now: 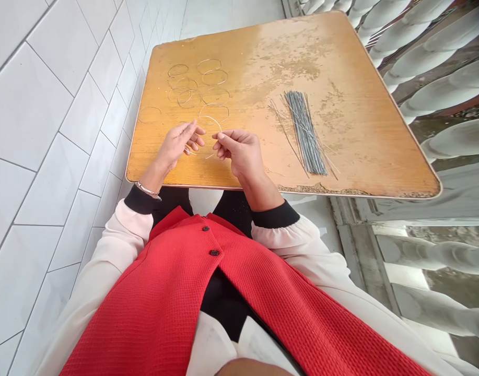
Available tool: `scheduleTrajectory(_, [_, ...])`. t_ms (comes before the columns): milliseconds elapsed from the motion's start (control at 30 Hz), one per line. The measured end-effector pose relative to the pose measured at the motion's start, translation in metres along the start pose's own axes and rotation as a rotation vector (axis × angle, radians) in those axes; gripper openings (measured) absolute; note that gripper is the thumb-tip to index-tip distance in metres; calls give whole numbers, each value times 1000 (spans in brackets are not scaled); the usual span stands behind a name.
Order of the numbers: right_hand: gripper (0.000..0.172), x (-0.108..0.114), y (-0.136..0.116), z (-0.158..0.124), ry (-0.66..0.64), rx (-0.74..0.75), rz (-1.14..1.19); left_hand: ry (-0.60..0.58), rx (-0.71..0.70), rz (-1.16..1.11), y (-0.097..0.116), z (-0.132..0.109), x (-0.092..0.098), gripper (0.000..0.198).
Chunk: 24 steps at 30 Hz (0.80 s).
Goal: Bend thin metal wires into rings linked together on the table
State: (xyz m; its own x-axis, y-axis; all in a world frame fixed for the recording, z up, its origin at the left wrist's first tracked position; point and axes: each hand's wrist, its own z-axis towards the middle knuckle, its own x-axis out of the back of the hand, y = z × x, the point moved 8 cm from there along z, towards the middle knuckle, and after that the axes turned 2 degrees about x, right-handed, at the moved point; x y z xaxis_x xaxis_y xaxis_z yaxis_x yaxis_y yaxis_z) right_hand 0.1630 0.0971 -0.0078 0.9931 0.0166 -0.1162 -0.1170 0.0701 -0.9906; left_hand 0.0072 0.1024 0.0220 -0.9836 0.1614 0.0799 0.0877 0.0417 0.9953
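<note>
A thin wire (pixel 213 119), bent into an open curve, spans the space between my two hands above the table's front left part. My left hand (pixel 179 143) pinches one side of it between thumb and forefinger, the other fingers loosely curled. On the other side, my right hand (pixel 239 149) grips the wire between thumb and bent fingers. Its two loose ends point toward each other below the hands. Just beyond lie several wire rings (pixel 214 77), some overlapping. To the right rests a bundle of straight grey wires (pixel 305 133), with a few strands splayed out at its sides.
The wooden table (pixel 364 115) has a worn, peeling surface and a chipped front edge. A white tiled wall (pixel 47 115) runs close along the left. White balusters (pixel 439 94) stand along the right side.
</note>
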Motion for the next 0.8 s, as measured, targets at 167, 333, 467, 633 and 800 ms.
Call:
scheduleTrajectory(167, [22, 3, 7, 1, 33, -15, 69, 7, 91, -84, -18, -6, -5, 55])
scheduleTrajectory(333, [20, 2, 13, 2, 27, -19, 108, 32, 96, -170, -20, -5, -12, 56])
scheduleTrajectory(467, [11, 2, 17, 1, 72, -76, 251, 23, 111, -184, -21, -5, -14, 59])
scheduleTrajectory(633, [9, -3, 15, -5, 49, -125, 329, 45, 76, -197, -19, -4, -12, 59])
scheduleTrajectory(800, [12, -4, 14, -10, 23, -128, 326, 53, 20, -226, -14, -2, -11, 55])
